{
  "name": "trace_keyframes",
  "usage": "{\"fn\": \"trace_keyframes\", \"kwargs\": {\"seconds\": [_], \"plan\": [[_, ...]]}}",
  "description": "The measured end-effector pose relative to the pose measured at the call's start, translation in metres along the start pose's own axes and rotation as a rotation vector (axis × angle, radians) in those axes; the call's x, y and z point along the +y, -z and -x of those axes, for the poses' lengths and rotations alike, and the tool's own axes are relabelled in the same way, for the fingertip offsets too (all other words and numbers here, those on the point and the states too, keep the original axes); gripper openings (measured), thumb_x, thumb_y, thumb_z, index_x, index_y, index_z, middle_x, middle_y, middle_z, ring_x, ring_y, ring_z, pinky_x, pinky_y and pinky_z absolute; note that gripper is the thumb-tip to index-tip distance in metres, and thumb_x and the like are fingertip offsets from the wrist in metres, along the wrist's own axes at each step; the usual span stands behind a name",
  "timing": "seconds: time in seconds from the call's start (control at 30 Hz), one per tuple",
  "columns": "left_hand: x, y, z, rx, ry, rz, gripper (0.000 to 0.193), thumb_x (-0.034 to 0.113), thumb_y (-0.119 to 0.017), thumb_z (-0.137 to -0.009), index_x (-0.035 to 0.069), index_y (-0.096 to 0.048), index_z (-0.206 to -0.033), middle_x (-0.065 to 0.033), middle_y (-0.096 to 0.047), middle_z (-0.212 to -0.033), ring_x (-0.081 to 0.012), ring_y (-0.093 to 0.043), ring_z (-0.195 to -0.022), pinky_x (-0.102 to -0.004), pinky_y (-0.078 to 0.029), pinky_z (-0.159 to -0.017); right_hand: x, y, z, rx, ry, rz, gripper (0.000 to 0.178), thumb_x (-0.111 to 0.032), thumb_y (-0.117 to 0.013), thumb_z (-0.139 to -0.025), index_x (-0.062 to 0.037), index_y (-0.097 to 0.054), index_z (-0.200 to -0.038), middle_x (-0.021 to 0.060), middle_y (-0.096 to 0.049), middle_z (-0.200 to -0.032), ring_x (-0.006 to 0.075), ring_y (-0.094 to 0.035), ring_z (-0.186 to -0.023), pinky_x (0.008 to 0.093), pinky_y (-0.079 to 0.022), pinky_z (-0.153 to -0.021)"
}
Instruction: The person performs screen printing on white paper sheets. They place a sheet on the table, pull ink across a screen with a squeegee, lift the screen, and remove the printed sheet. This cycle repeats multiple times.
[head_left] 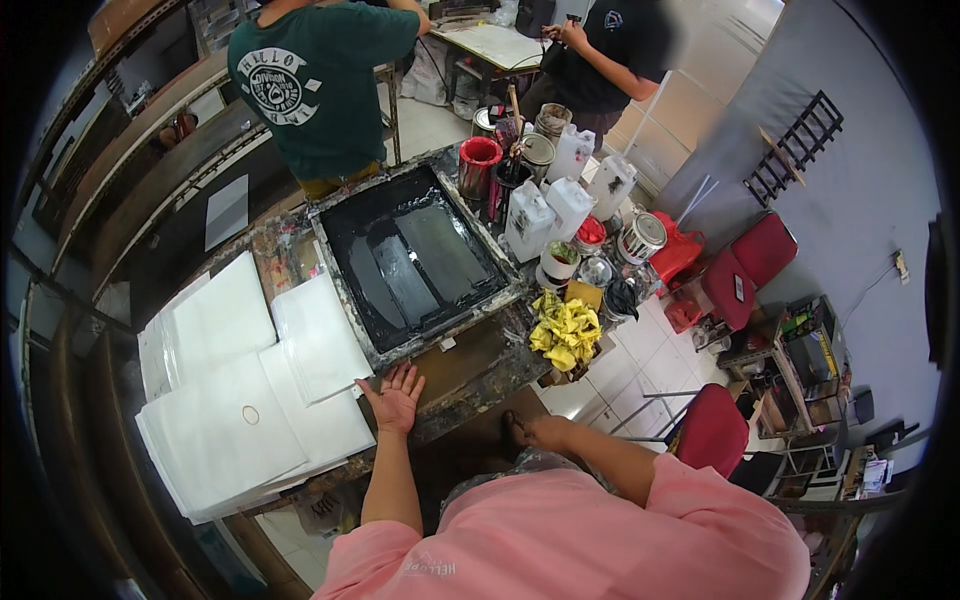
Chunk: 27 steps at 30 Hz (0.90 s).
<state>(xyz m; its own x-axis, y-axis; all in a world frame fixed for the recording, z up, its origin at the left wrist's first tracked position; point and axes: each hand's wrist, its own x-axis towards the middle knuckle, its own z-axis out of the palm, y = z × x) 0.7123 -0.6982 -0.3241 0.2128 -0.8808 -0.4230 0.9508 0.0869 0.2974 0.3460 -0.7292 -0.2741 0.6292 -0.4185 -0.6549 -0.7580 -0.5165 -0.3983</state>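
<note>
My left hand (393,397) lies palm up with its fingers spread, at the near edge of the worktable. Its fingertips are close to the near-left corner of a screen-printing frame (357,325), whose mesh is coated in wet black ink around two greyish panels. Beside that hand, to the left, are stacks of white sheets (215,440), one bearing a small ring-shaped mark. A smaller pile of white sheets (318,335) overlaps them next to the frame. My right hand (545,432) hangs low in front of my body, away from the table; its fingers are mostly hidden.
Right of the frame stand white plastic jugs (528,222), a red paint can (479,168) and several other tins. Crumpled yellow cloth (566,332) sits at the table's right corner. Two people (325,95) stand beyond the table. A red chair (735,275) is by the wall.
</note>
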Motion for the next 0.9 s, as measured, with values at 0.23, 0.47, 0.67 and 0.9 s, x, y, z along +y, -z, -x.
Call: {"fn": "trace_keyframes", "kwargs": {"seconds": [0.23,0.47,0.67,0.9], "plan": [[-0.001,0.004,-0.003,0.07,-0.036,-0.048,0.11,0.09,-0.044,-0.086,-0.005,-0.047,-0.142,-0.0234,-0.046,-0.153,-0.0407,-0.04,-0.147,-0.0598,-0.037,-0.118,-0.003,0.014,0.019,0.12,0.072,-0.146,0.029,-0.029,-0.061,-0.094,-0.0052,-0.071,-0.107,0.0213,-0.072,-0.107,0.0401,-0.068,-0.105,0.0506,-0.054,-0.092],[-0.007,0.003,-0.002,0.078,-0.054,-0.052,0.113,0.09,-0.048,-0.083,-0.004,-0.043,-0.145,-0.0225,-0.043,-0.156,-0.0391,-0.041,-0.146,-0.0586,-0.038,-0.119,0.024,0.028,0.008,0.227,0.139,-0.137,0.028,-0.028,-0.06,-0.093,-0.0047,-0.07,-0.106,0.0232,-0.071,-0.104,0.0426,-0.068,-0.1,0.0533,-0.054,-0.087],[-0.009,0.004,-0.002,0.062,-0.05,-0.094,0.119,0.092,-0.043,-0.084,-0.005,-0.035,-0.152,-0.0222,-0.041,-0.158,-0.0381,-0.035,-0.151,-0.0581,-0.035,-0.121,0.034,0.047,0.006,0.048,0.107,-0.079,0.03,-0.028,-0.061,-0.089,-0.003,-0.072,-0.101,0.0257,-0.072,-0.096,0.0461,-0.069,-0.092,0.056,-0.055,-0.083],[-0.011,-0.003,-0.001,0.181,-0.096,-0.095,0.119,0.094,-0.041,-0.082,-0.004,-0.035,-0.15,-0.0261,-0.046,-0.15,-0.0451,-0.042,-0.143,-0.0648,-0.04,-0.115,0.102,-0.002,-0.026,0.012,0.213,-0.072,0.041,-0.042,-0.058,-0.095,-0.0123,-0.073,-0.119,0.0205,-0.073,-0.112,0.042,-0.069,-0.103,0.053,-0.053,-0.089]]}}
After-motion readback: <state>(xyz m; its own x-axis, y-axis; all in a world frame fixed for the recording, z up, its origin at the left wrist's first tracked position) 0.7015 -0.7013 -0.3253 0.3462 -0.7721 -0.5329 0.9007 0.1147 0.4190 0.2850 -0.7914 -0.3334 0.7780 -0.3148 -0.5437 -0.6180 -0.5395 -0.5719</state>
